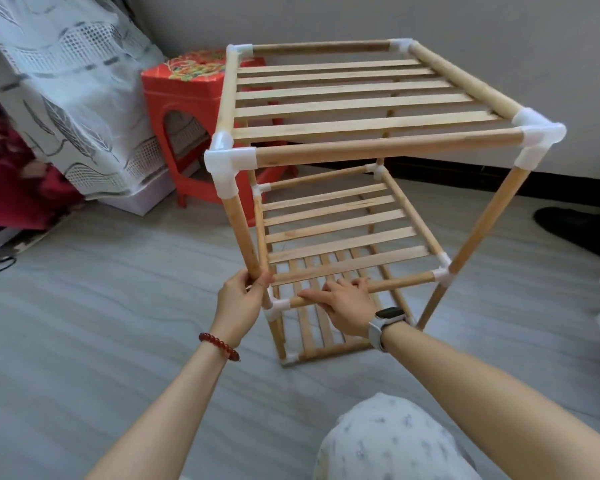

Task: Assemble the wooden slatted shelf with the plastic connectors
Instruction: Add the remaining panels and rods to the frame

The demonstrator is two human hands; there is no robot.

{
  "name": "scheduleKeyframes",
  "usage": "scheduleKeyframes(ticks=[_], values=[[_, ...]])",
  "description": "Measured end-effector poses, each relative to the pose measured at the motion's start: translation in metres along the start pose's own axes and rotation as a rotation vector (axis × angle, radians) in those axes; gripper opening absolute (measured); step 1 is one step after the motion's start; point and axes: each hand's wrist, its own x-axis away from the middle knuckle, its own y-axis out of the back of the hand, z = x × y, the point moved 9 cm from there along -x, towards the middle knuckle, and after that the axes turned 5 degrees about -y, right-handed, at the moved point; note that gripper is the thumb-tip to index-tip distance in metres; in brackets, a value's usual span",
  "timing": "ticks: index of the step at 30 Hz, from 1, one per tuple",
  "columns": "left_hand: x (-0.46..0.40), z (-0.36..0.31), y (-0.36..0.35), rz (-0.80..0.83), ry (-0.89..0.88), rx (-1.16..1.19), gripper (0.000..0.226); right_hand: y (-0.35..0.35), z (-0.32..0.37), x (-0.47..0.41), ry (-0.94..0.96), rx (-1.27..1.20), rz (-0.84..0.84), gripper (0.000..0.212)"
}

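Single head-worn view looks forward and down, close above the floor [118,306].

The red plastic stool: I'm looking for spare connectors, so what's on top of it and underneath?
On the red plastic stool lies a colourful patterned cover. The shelf's top corner hides its right edge. Through the arch, only pale fabric shows; no connectors visible.
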Motion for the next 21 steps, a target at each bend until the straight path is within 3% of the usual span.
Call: scheduleKeyframes(ticks=[9,15,19,21], values=[[0.012,0.006,-0.004,-0.1,-0.07,-0.128,0.017,0.001,0.001,0.001,-0.009,-0.007,-0.011,0.045],[0.01,0.008,-0.006,-0.11,-0.093,-0.151,0.012,-0.002,-0.004,-0.002,-0.024,-0.054,0.067,0.043],[0.012,0.012,-0.007,-0.01,-0.043,-0.177,0.012,0.002,0.004,0.003,-0.014,-0.092,0.146,0.041],[0.009,0.015,-0.005,0.133,-0.019,-0.239,0.014,0.029,0.018,0.014,0.055,-0.097,0.041,0.04]])
